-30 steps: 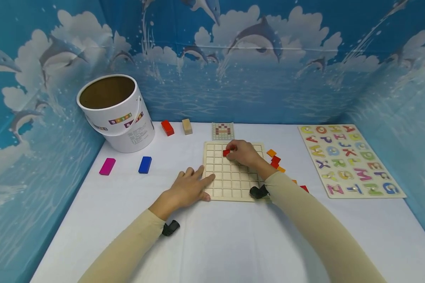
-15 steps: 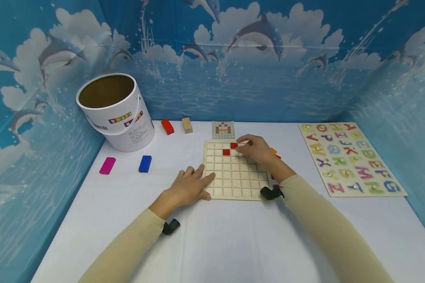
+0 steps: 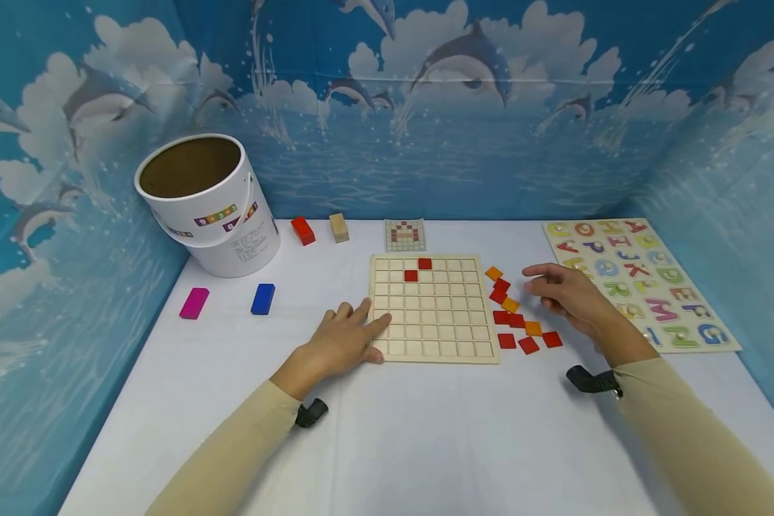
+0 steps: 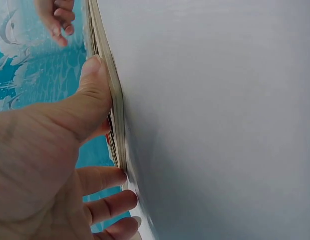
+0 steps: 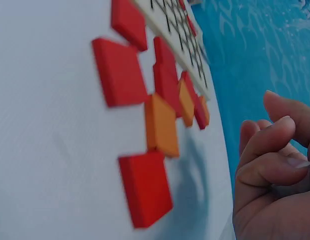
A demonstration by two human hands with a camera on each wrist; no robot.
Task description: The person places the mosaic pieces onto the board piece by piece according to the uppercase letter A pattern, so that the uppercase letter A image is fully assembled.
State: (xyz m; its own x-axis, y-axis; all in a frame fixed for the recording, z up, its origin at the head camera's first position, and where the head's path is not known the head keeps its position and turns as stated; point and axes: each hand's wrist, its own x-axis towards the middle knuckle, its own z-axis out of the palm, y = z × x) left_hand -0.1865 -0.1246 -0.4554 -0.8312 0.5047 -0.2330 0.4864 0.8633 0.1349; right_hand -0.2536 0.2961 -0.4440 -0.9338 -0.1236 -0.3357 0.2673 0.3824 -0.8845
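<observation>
A wooden grid board (image 3: 435,309) lies flat at mid-table, with one red tile (image 3: 425,264) in its top row and another red tile (image 3: 411,276) diagonally below it. My left hand (image 3: 343,342) rests at the board's left edge, fingers spread; the left wrist view shows the thumb (image 4: 92,82) against the board's edge. My right hand (image 3: 569,297) hovers right of the board, fingers loosely bent and holding nothing. Near it on the table are several loose red tiles (image 5: 144,187) and orange tiles (image 5: 162,125).
Behind the board lies a small pattern card (image 3: 405,235). An alphabet board (image 3: 667,301) is at the right. On the left stand a white bucket (image 3: 232,247), a red block (image 3: 303,231), a plain wooden block (image 3: 338,228), a blue block (image 3: 263,299) and a magenta block (image 3: 194,303).
My right hand placed a red tile in the top row, let go and moved right, off the board and past the loose tiles. The left hand stays at the board's edge.
</observation>
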